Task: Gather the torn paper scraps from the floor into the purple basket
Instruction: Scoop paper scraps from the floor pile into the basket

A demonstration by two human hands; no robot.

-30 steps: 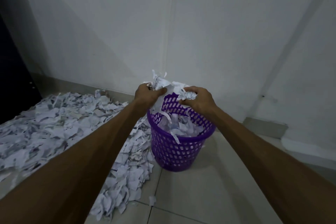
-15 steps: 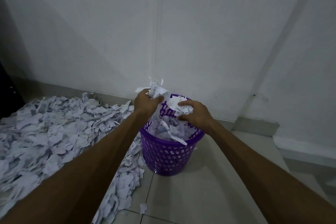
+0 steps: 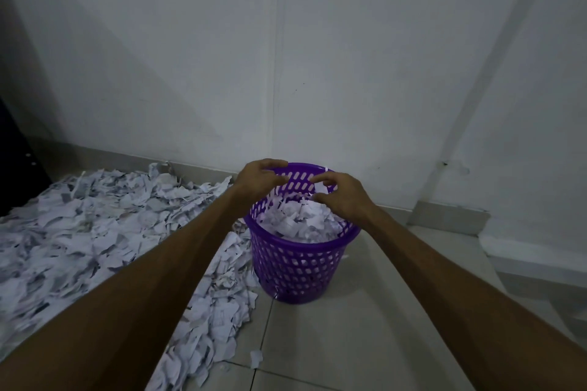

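Inspecting the torn paper scraps (image 3: 104, 232): they lie in a thick, loose drift on the tiled floor (image 3: 349, 343), spread from the wall's foot on the left up to the base of the purple basket (image 3: 298, 267). A further load already sits inside the basket, heaped close to its rim. One stray scrap (image 3: 255, 358) lies apart on the bare tile near the drift's edge.

Handling, as judged: the scraps are very light, limp and irregular, with no stiffness to lift by an edge. They should compress readily but will shed and flutter from a loose hold. The best purchase is a two-handed scoop from beneath the thickest part of the drift, pressed together before lifting.

Hands: both hover over the basket mouth. The left hand (image 3: 262, 179) has relaxed, spread fingers and holds nothing. The right hand (image 3: 341, 197) is likewise loose, though a small white scrap (image 3: 323, 190) shows at its fingertips; whether it is pinched or falling cannot be told.

Surroundings: the basket stands upright just before a white wall (image 3: 286, 57), with a grey skirting (image 3: 451, 216) to the right and a dark object (image 3: 12, 162) at the far left. Nothing blocks the reach to the drift. The perforated basket wall may let small scraps escape, and the contents are near overflowing.
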